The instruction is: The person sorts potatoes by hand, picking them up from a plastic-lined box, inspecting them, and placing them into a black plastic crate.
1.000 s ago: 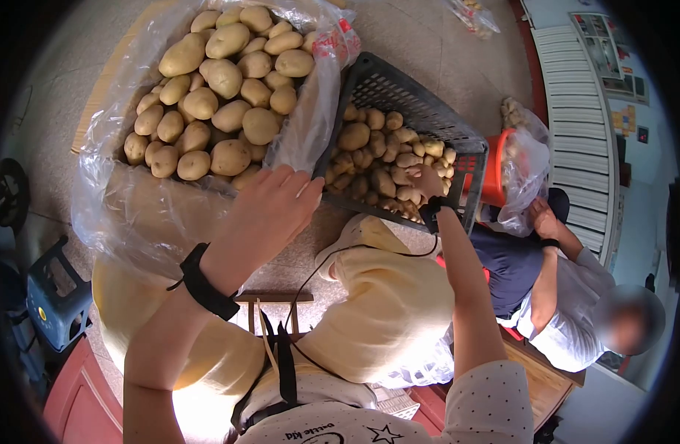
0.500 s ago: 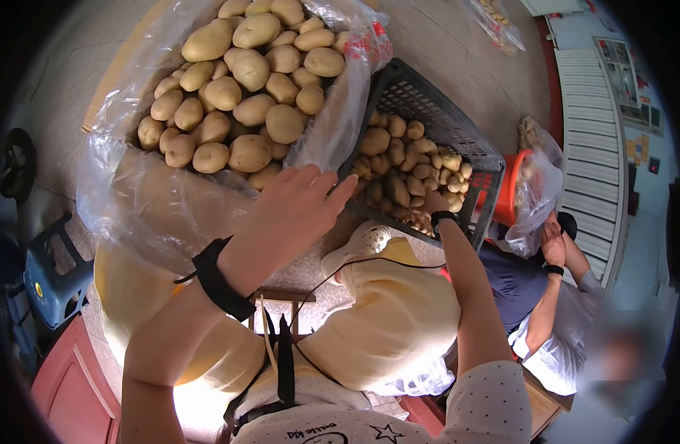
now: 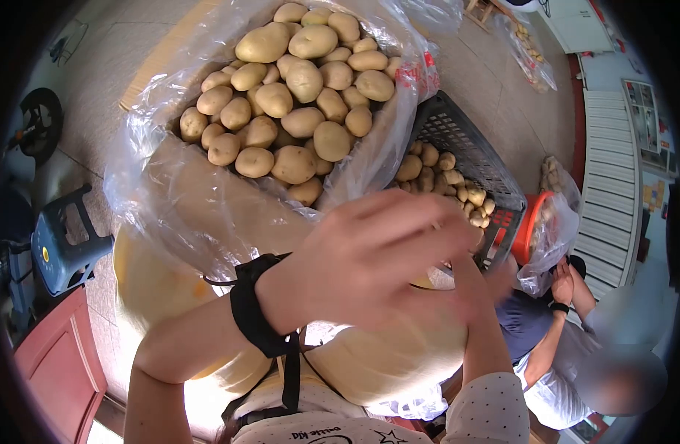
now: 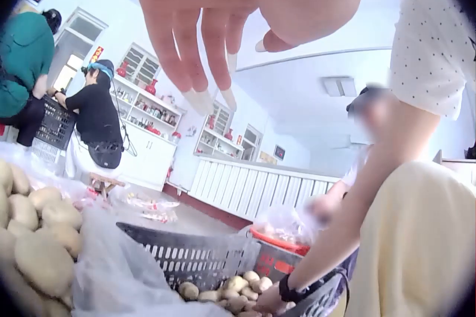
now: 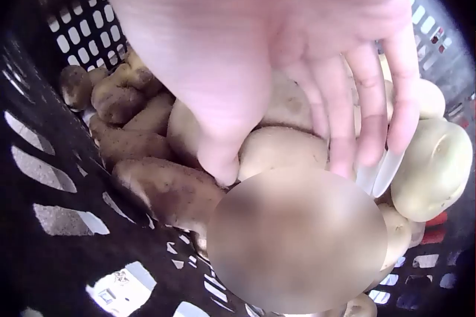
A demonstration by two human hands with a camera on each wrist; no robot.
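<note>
Blurred by motion, my left hand (image 3: 377, 259) hangs in front of the black crate (image 3: 476, 140). In the left wrist view this left hand (image 4: 245, 12) has loosely bent, spread fingers and holds nothing. My right hand (image 5: 297, 57) reaches down into the crate, its thumb and fingers on either side of a potato (image 5: 279, 152). More potatoes (image 5: 163, 191) lie around it, some dark with soil; part of the pile is blurred over. In the head view the left hand hides the right one. Left of the crate stands a box lined with clear plastic (image 3: 162, 163), heaped with larger potatoes (image 3: 303, 81).
Beyond the crate is a red bucket (image 3: 530, 229) with a plastic bag, next to a seated person (image 3: 547, 333). A blue stool (image 3: 66, 244) stands at the left. Bagged goods (image 3: 528, 48) lie on the floor near the wall. Two other people (image 4: 93, 109) work farther back.
My left hand has moved right from the box's near edge to in front of the crate. The right hand stays in the crate. The head view has shifted, so the scene sits farther right.
</note>
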